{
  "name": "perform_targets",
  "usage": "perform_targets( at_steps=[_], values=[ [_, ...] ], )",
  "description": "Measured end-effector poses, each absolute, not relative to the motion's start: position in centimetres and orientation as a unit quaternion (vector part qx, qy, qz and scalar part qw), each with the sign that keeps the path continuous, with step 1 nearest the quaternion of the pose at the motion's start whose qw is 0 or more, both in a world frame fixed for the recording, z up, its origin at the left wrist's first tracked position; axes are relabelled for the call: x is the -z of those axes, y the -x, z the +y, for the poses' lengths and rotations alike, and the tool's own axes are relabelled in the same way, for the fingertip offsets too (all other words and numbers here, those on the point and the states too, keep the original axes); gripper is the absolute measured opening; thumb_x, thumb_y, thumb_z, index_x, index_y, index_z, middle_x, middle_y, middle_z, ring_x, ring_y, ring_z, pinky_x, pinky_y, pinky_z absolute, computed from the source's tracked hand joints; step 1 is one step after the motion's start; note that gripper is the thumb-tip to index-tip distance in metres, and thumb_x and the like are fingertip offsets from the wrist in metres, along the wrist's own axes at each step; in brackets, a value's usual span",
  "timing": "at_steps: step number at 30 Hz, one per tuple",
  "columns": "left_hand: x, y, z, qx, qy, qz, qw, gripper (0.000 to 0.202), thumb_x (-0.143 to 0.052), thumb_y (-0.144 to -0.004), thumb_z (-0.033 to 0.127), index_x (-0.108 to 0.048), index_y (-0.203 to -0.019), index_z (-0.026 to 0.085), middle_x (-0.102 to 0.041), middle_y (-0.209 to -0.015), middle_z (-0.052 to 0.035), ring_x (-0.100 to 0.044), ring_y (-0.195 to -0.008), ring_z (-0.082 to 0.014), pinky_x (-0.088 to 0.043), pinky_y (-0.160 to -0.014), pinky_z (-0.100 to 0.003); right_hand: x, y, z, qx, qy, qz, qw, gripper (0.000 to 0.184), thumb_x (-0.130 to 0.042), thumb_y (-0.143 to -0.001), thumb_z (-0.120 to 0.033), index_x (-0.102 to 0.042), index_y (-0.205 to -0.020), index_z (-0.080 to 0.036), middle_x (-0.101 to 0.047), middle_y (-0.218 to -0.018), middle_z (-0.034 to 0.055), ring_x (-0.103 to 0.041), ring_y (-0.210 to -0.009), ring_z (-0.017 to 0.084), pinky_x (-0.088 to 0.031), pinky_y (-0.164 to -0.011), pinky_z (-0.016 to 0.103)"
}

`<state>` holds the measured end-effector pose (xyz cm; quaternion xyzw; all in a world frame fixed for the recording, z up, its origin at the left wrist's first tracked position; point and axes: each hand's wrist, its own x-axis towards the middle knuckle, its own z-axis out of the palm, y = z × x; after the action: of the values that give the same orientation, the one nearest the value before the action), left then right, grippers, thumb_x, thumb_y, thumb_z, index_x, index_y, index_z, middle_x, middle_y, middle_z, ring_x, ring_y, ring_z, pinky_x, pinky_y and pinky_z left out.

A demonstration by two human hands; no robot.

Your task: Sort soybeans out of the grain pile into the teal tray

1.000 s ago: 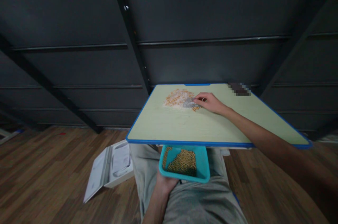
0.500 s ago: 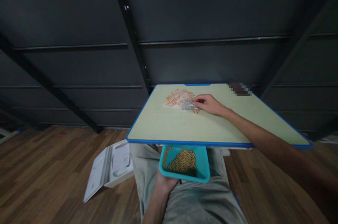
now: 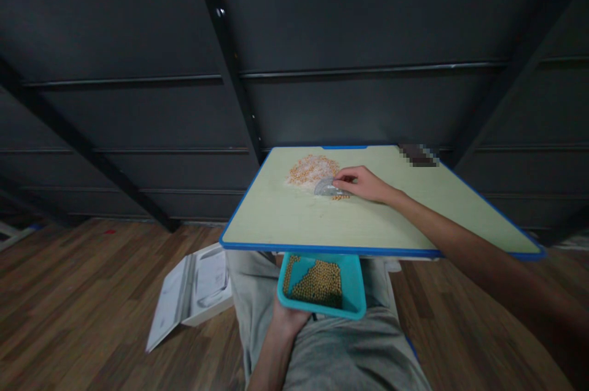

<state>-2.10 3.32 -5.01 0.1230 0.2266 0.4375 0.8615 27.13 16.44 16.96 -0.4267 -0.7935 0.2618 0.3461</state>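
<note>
My right hand [image 3: 363, 183] pinches a clear, half-round protractor [image 3: 324, 187] just above or on the tabletop. Against the protractor's near edge lie several loose yellow soybeans [image 3: 341, 197]. Left of it and a little farther back is a mixed pile [image 3: 313, 170] of soybeans and white grains that look like rice. Below the table's front edge, my left hand [image 3: 291, 316] grips a turquoise plastic tray [image 3: 353, 283] from its near left side, with the fingers hidden underneath. Soybeans [image 3: 322, 282] cover the tray's left and middle part.
The pale table [image 3: 276, 219] has a blue rim. A pixelated dark object [image 3: 418, 156] lies at its far right corner. An open white box [image 3: 209, 286] stands on the wooden floor at left. Dark panels [image 3: 368, 108] rise directly behind the table.
My right hand has shifted the protractor slightly left and toward me. The loose soybeans near it now sit in a thinner line along its near edge. The tray has stayed still.
</note>
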Motion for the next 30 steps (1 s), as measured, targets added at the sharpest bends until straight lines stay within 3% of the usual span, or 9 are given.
perform_targets(
  at_steps=[12, 17, 25, 30],
  values=[
    [4.1, 2.0, 3.0, -0.444, -0.135, 0.263, 0.846, 0.033, -0.079, -0.081, 0.049, -0.083, -0.101, 0.023, -0.085, -0.112, -0.0076, -0.064, -0.134, -0.0355, -0.042, -0.124, -0.05, -17.2, -26.8, 16.3, -0.281, 0.421, -0.788, 0.351, 0.031, -0.066, -0.096, -0.048, -0.075, -0.091, -0.019, -0.072, -0.084, 0.0045, -0.062, -0.078, 0.019, -0.048, -0.075, 0.034],
    [3.6, 1.8, 2.9, -0.441, -0.136, 0.28, 0.842, 0.03, -0.078, -0.08, 0.047, -0.083, -0.097, 0.024, -0.085, -0.112, -0.0074, -0.064, -0.135, -0.0361, -0.044, -0.122, -0.051, -17.2, -27.0, 16.5, -0.242, 0.446, -0.782, 0.362, 0.03, -0.065, -0.096, -0.048, -0.076, -0.091, -0.02, -0.074, -0.087, 0.0048, -0.062, -0.079, 0.019, -0.047, -0.075, 0.034],
    [3.1, 1.6, 2.9, -0.446, -0.124, 0.314, 0.829, 0.027, -0.075, -0.08, 0.048, -0.081, -0.094, 0.026, -0.085, -0.111, -0.0072, -0.066, -0.133, -0.0363, -0.047, -0.121, -0.054, -16.9, -27.0, 16.2, -0.277, 0.421, -0.794, 0.339, 0.032, -0.066, -0.096, -0.048, -0.076, -0.095, -0.018, -0.074, -0.087, 0.0052, -0.063, -0.081, 0.019, -0.049, -0.076, 0.034],
    [3.4, 1.7, 2.8, -0.441, -0.128, 0.279, 0.843, 0.024, -0.071, -0.086, 0.044, -0.083, -0.095, 0.025, -0.083, -0.118, -0.0072, -0.064, -0.134, -0.0364, -0.042, -0.124, -0.053, -17.1, -26.8, 16.1, -0.286, 0.422, -0.791, 0.338, 0.033, -0.066, -0.096, -0.05, -0.077, -0.096, -0.018, -0.075, -0.088, 0.0056, -0.063, -0.08, 0.019, -0.049, -0.076, 0.034]
  ],
)
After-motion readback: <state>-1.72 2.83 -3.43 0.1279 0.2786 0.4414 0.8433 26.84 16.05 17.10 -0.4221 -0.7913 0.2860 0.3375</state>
